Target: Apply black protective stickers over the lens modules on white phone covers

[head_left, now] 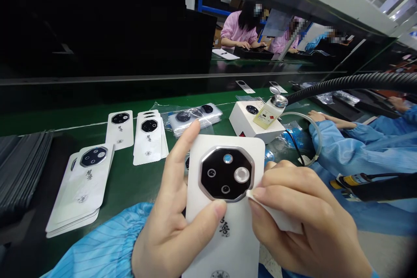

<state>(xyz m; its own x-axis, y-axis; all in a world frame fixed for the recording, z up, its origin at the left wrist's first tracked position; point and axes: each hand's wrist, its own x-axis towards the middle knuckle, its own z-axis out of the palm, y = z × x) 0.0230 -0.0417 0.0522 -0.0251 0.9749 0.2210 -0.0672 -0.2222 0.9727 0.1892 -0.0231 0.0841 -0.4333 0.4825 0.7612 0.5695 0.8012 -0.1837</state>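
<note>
A white phone back panel [241,234] with a black octagonal camera plate [215,173] faces me upright. My left hand [176,221] grips it from the left side, thumb across the front just below the camera plate. Pinched in my right hand [302,213] is a folded white cloth [283,217]. The cloth's tip touches the lower right edge of the camera plate's silver rim. Dark lettering on the panel is partly covered by my left thumb.
Stacks of similar panels [81,191] lie at left, beside a dark tray stack [22,178]. A bottle [269,113] of yellowish liquid leans on a white box [241,119]. A black flexible hose [352,82] crosses at right, near a co-worker's blue sleeve [345,147].
</note>
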